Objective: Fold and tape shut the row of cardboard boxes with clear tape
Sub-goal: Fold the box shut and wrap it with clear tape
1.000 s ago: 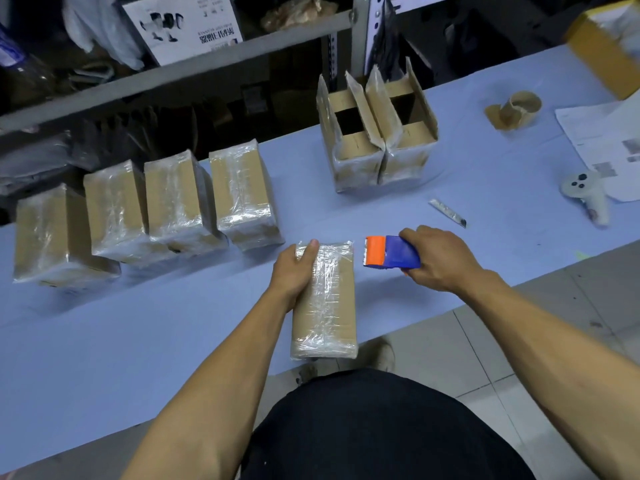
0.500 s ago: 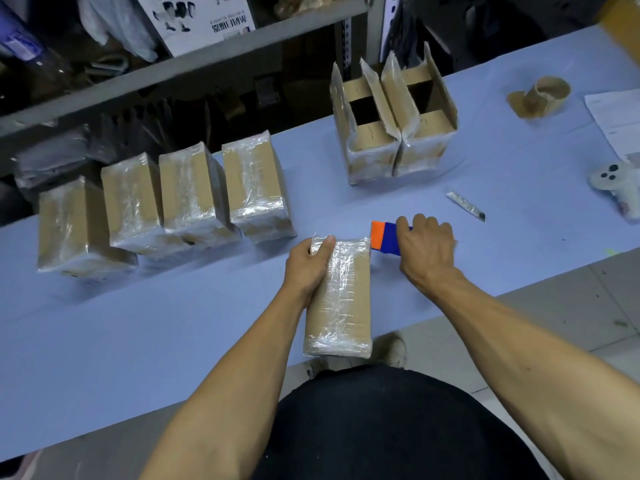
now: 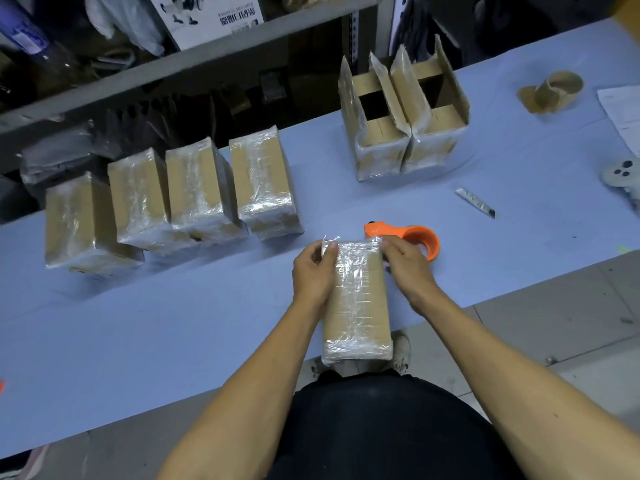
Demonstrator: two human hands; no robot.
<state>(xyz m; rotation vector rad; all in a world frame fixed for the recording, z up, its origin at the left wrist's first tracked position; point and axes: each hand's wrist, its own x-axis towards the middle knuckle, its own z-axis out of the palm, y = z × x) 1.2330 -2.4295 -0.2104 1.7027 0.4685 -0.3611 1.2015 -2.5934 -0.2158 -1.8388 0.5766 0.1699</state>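
Observation:
A taped cardboard box lies lengthwise at the near edge of the blue table, its near end over the edge. My left hand grips its far left corner with the thumb on top. My right hand pinches the far right corner, fingers on the wrinkled clear tape. The orange tape dispenser lies on the table just beyond my right hand, untouched. Several taped boxes stand in a row at the left. Two boxes with their flaps up stand at the back, right of centre.
A small utility knife lies right of the dispenser. A used tape core, papers and a white controller are at the far right. Metal shelving runs behind the table. Tiled floor shows beyond the near edge.
My right hand has set the tape dispenser down on the table and moved onto the box's far right corner. My left hand stays on the far left corner.

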